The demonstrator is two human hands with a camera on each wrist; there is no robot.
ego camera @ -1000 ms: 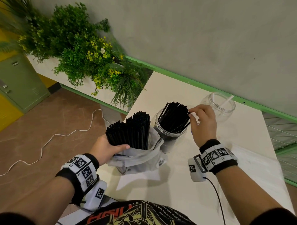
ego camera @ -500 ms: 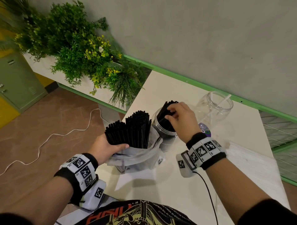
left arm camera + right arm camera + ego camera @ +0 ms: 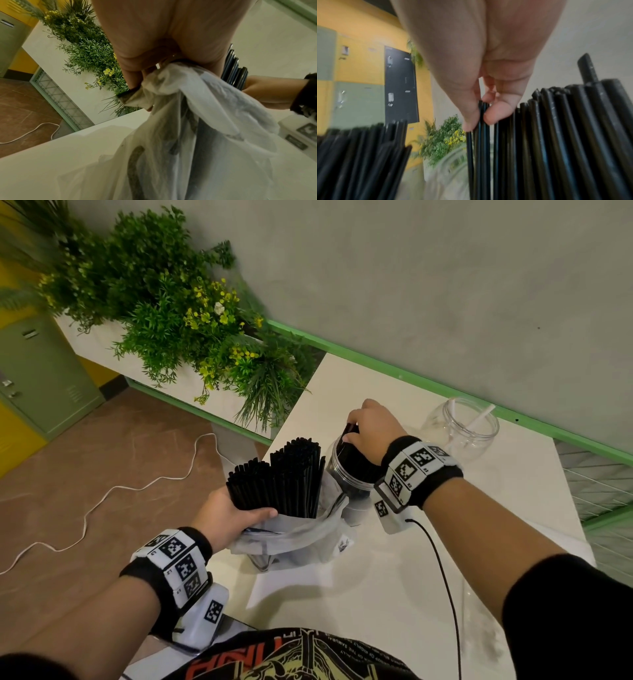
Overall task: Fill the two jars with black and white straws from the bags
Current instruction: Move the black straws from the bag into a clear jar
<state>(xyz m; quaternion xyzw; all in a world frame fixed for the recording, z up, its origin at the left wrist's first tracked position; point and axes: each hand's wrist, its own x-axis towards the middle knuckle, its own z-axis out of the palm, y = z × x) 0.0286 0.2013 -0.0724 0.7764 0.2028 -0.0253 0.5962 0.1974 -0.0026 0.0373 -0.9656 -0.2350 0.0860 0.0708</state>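
A thick bundle of black straws (image 3: 281, 477) stands upright in a translucent plastic bag (image 3: 301, 537) on the white table (image 3: 394, 577). My left hand (image 3: 229, 517) grips the bag (image 3: 202, 128) and the straws at its mouth. Right behind it a clear jar (image 3: 346, 477) holds black straws (image 3: 565, 135). Over that jar my right hand (image 3: 370, 428) pinches a few black straws (image 3: 482, 142) between thumb and fingers. A second clear jar (image 3: 462, 429) at the back right holds a white straw (image 3: 481, 416).
A planter with green plants and yellow flowers (image 3: 178, 313) lines the table's left end. A green rail (image 3: 428, 381) runs along the grey wall behind. A white cable (image 3: 102, 498) lies on the brown floor. A black cable (image 3: 442, 570) trails from my right wrist.
My right hand has moved left from the jar's right rim to its left side and now pinches a few straws there. The left hand has kept its hold on the bag.
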